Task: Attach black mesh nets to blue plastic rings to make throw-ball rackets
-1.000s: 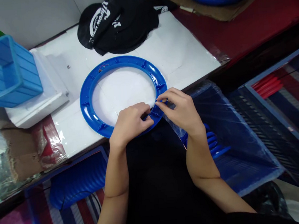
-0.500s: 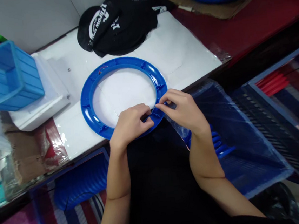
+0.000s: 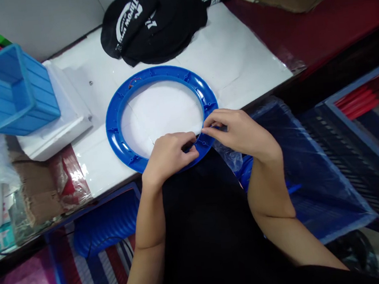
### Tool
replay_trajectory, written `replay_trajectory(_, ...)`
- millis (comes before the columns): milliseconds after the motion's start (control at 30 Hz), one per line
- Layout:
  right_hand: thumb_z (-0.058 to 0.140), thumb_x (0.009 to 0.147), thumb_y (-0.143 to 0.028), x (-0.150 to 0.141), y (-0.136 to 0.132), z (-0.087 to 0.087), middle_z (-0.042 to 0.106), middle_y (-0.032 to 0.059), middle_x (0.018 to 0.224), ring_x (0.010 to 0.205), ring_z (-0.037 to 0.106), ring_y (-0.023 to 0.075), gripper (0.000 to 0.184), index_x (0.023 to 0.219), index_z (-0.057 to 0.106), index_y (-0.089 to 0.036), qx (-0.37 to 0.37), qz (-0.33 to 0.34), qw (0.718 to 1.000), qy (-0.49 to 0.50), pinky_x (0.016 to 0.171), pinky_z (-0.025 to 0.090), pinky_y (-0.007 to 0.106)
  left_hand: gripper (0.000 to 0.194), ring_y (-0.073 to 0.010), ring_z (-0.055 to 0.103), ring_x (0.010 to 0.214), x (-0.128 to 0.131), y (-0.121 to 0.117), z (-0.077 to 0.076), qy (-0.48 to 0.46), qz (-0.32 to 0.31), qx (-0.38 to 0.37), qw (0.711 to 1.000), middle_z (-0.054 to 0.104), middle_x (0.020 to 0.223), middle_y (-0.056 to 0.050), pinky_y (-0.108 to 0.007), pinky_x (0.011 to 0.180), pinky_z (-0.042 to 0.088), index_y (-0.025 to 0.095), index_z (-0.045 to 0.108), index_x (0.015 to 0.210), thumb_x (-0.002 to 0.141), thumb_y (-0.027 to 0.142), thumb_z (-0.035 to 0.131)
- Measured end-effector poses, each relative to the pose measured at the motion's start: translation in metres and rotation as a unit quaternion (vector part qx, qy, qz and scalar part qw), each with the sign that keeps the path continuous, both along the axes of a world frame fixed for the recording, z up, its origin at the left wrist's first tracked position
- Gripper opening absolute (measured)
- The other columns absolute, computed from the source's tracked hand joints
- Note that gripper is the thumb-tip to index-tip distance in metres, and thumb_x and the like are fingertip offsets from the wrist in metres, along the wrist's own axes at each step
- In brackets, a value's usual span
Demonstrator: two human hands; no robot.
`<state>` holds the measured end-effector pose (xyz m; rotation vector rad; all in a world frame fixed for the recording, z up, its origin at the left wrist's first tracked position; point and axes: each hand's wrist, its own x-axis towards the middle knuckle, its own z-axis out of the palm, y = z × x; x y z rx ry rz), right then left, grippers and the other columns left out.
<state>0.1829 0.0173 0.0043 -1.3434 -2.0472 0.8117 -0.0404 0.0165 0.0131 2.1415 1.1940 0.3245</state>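
A table (image 3: 249, 62) with a white covering runs across the view, its red surface showing at the right. Below its near edge on the right stands a large blue bin (image 3: 319, 205) edged with clear plastic, partly behind the right forearm. On the white covering, right in front of the person, lies a blue ring (image 3: 114, 132), flat, its ribbed inner side facing up. Beyond it, just short of the wall, black fabric pieces (image 3: 165, 30) with white lettering are heaped over one another. To the left, a white block (image 3: 63, 138) carries a light-blue box (image 3: 42, 91), open and empty-looking. The right hand (image 3: 238, 130) is at the ring's near right part, thumb and forefinger pressed together at the tips; the left hand (image 3: 170, 155) lies over the near rim, its fingers curled, and whether they grip anything I cannot tell. A thin reddish wire (image 3: 134, 80) sits in the ring's far left channel. Smallest is a round metallic bit (image 3: 91, 83), lying well apart from both hands.
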Motion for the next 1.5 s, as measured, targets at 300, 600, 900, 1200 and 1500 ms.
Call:
replay_trajectory(300, 0.074, 0.096, -0.029, -0.002, -0.005, -0.002, 0.056, -0.0055, 0.06, 0.056, 0.048, 0.0115, 0.014, 0.085, 0.072, -0.021, -0.013, -0.055, 0.998, -0.002, 0.062, 0.035, 0.03, 0.01, -0.0142, 0.056, 0.067, -0.002, 0.001, -0.003, -0.003, -0.01, 0.009, 1.0, 0.07, 0.075, 0.0, -0.03, 0.067, 0.036, 0.021, 0.067, 0.08, 0.086, 0.021, 0.059)
replay_trajectory(600, 0.073, 0.096, -0.028, -0.015, -0.026, -0.014, 0.034, -0.0103, 0.051, 0.048, 0.03, 0.0088, 0.016, 0.082, 0.07, -0.022, 0.036, -0.153, 0.987, 0.032, 0.056, 0.03, 0.029, 0.012, -0.0146, 0.055, 0.066, -0.002, 0.001, -0.005, 0.003, -0.023, 0.033, 0.999, 0.071, 0.076, 0.0, -0.03, 0.066, 0.036, 0.021, 0.067, 0.081, 0.088, 0.019, 0.057)
replay_trajectory(900, 0.071, 0.098, -0.031, -0.028, -0.039, -0.027, 0.035, -0.0101, 0.05, 0.047, 0.029, 0.0091, 0.023, 0.078, 0.064, -0.023, 0.069, -0.218, 0.972, 0.06, 0.053, 0.03, 0.029, 0.014, -0.015, 0.058, 0.068, -0.003, 0.0, -0.006, -0.001, -0.022, 0.035, 0.999, 0.073, 0.078, -0.001, -0.03, 0.068, 0.038, 0.021, 0.07, 0.084, 0.088, 0.02, 0.056)
replay_trajectory(1200, 0.063, 0.1, -0.033, -0.036, -0.042, -0.018, 0.041, -0.0064, 0.051, 0.05, 0.037, 0.0114, 0.028, 0.074, 0.056, -0.024, 0.013, -0.244, 0.97, -0.002, 0.059, 0.032, 0.03, 0.015, -0.0149, 0.056, 0.066, -0.002, 0.001, -0.003, 0.006, -0.025, 0.032, 0.999, 0.071, 0.075, -0.001, -0.03, 0.068, 0.038, 0.021, 0.068, 0.082, 0.088, 0.021, 0.055)
replay_trajectory(1500, 0.07, 0.095, -0.03, -0.032, -0.042, -0.018, 0.042, -0.0082, 0.051, 0.05, 0.038, 0.0111, 0.022, 0.076, 0.061, -0.023, -0.02, -0.243, 0.969, 0.037, 0.06, 0.032, 0.03, 0.016, -0.017, 0.063, 0.074, -0.005, 0.0, 0.0, 0.024, -0.036, 0.036, 0.998, 0.077, 0.085, -0.003, -0.03, 0.071, 0.041, 0.021, 0.072, 0.089, 0.09, 0.02, 0.056)
